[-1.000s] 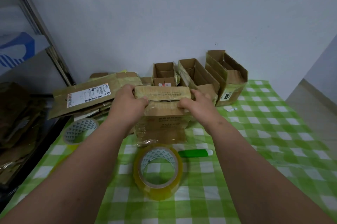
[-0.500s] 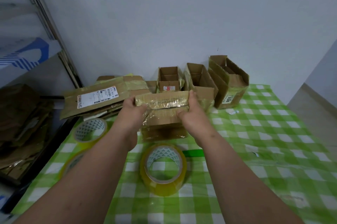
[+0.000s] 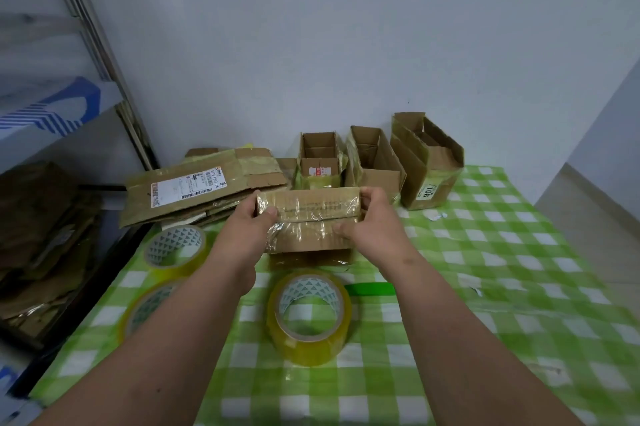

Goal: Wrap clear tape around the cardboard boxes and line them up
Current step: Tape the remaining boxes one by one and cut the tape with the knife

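Head view: taped box point(image 3: 311, 221) held up just above the surface point(image 3: 485, 304), both hands on it. Left hand point(image 3: 247, 229) gripping the left end, thumb over the top near edge, fingers point(image 3: 257, 198) curled round the far side. Right hand point(image 3: 375, 228) gripping the right end, thumb on the front face, fingers wrapped over the top corner. Crinkled clear tape shining across the box's top and front.

Behind it, against the wall, three open boxes in a row: small box point(image 3: 319, 162), middle box point(image 3: 375, 162), and right box point(image 3: 427, 162) marked "108". To the left of these, flat cardboard point(image 3: 204, 188) stacked with a shipping label on top.

Nearer the camera, tape roll point(image 3: 310, 316) lying flat on the green checked cloth, just below the held box. Two more rolls at left: far roll point(image 3: 175, 249) and near roll point(image 3: 147, 307), the latter partly hidden by the left forearm. Green cutter point(image 3: 370, 288) just right of the middle roll, partly hidden by the right forearm. Off the surface at left, a shelf point(image 3: 52, 113) and dark cardboard heaped below it.
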Demonstrator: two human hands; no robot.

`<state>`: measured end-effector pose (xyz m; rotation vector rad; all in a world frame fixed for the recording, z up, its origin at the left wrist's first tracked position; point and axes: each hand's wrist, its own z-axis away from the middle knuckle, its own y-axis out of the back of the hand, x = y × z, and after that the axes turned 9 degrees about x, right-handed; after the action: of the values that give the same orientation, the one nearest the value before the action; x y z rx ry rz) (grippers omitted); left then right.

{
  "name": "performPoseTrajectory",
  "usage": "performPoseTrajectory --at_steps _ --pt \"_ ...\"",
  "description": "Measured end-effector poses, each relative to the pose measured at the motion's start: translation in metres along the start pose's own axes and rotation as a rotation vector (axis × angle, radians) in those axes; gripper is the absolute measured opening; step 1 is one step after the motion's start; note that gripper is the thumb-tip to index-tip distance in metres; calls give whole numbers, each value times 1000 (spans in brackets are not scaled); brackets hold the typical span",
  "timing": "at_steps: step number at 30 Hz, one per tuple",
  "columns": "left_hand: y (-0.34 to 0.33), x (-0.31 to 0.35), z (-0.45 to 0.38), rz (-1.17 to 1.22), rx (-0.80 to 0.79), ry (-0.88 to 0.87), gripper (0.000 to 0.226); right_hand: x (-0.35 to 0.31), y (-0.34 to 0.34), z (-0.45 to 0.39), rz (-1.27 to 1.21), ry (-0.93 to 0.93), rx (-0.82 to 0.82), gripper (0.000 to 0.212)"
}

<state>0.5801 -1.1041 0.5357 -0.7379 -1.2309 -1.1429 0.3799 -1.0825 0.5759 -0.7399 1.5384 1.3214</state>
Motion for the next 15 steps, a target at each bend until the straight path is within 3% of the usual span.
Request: performPoseTrajectory --at_steps 5,9,11,15 --pt "2 26 30 -67 -14 -5 46 6 -2 11 -40 23 -26 89" --pt "4 31 36 -21 33 -20 27 6 2 14 -171 -13 -12 39" --pt "8 36 40 82 75 -37 15 4 6 15 -319 -90 44 36" --pt "13 42 42 260 143 -64 28 0 12 18 -424 -111 184 34"
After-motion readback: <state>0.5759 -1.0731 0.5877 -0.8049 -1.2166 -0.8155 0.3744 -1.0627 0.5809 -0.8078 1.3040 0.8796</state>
